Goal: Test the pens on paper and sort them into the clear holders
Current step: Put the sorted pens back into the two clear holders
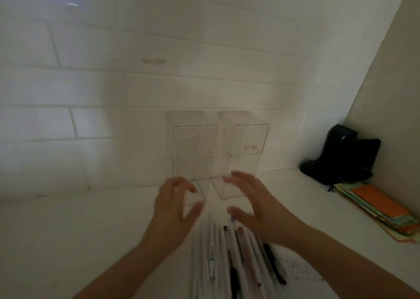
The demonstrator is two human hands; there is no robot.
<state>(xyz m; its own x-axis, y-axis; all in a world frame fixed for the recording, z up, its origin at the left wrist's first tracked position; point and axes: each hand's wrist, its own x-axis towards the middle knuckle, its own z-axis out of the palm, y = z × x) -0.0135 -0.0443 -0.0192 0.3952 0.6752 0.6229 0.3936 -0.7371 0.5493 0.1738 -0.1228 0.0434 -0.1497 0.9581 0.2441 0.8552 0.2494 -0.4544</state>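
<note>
- The pens [229, 260] lie in a loose bundle on the white bench [68, 230], near the lower middle of the view, their long axes running roughly from the near edge away toward the wall, fanned slightly; most are white-barrelled, a few black.
- Two clear holders [195, 153] [246, 148] stand upright side by side at the back of the bench against the white tiled wall [113, 83], tall axes vertical, the right one turned a little askew.
- The left hand [172, 205] hovers with fingers loosely curled and spread, holding nothing, just in front of the left holder's base.
- The right hand [254, 205] is open too, fingers extended, above the far ends of the pens and before the right holder.
- A sheet of paper [302, 273] lies under and right of the pens.
- Far right: a black device [345, 155] in the corner, and a stack of coloured papers [381, 210], orange on top.
- Motion blur smears hands and pens; pen tips and caps cannot be told apart, the holders' lower edges are partly hidden by the hands, and the bundle is cut off at the bottom edge.
</note>
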